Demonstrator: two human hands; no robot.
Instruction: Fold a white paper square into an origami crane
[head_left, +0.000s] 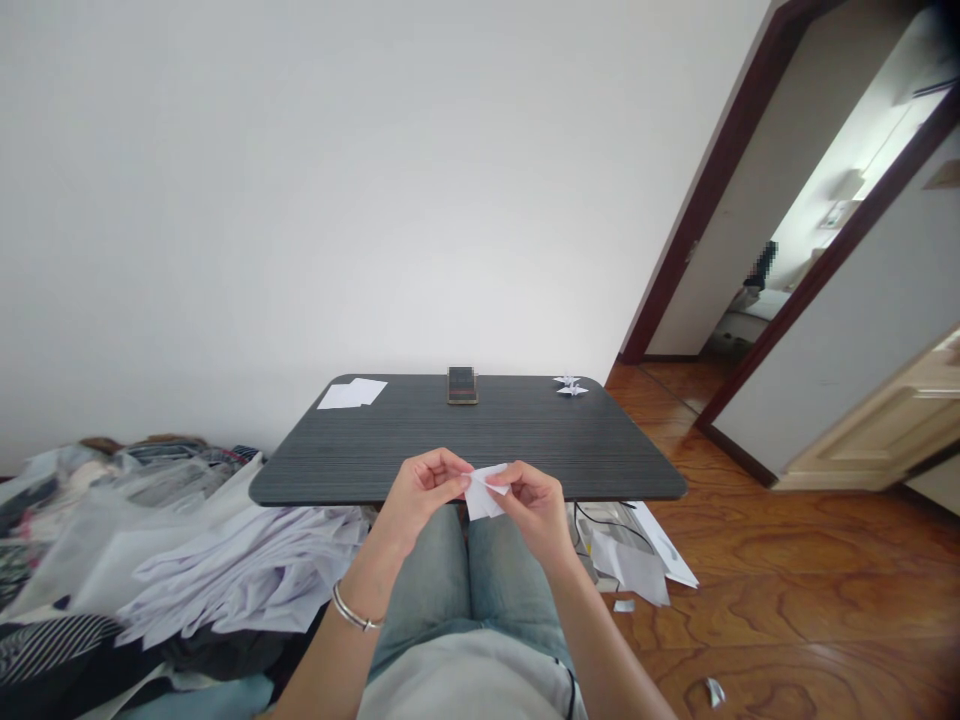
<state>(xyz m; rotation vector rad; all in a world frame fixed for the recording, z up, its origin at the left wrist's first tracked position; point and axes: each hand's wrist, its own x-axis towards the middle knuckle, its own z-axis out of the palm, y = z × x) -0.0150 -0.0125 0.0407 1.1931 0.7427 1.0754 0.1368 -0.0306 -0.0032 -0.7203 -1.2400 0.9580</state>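
white paper piece (484, 492), small and part-folded, is held above the lap, just in front of the desk (465, 440) near edge. left hand (424, 490) grip closed on its left corner, right hand (534, 500) grip closed on its right side. judgement: line up the edges first, keep one side fixed, press the crease with a fingertip. phone (462, 385) and folded figures (571, 386) lie at the far edge, well apart.

White folded paper (484, 495), dark grey streaked table (480, 440), light blue jeans (465, 580), reddish-brown grained wooden floor (787, 590).
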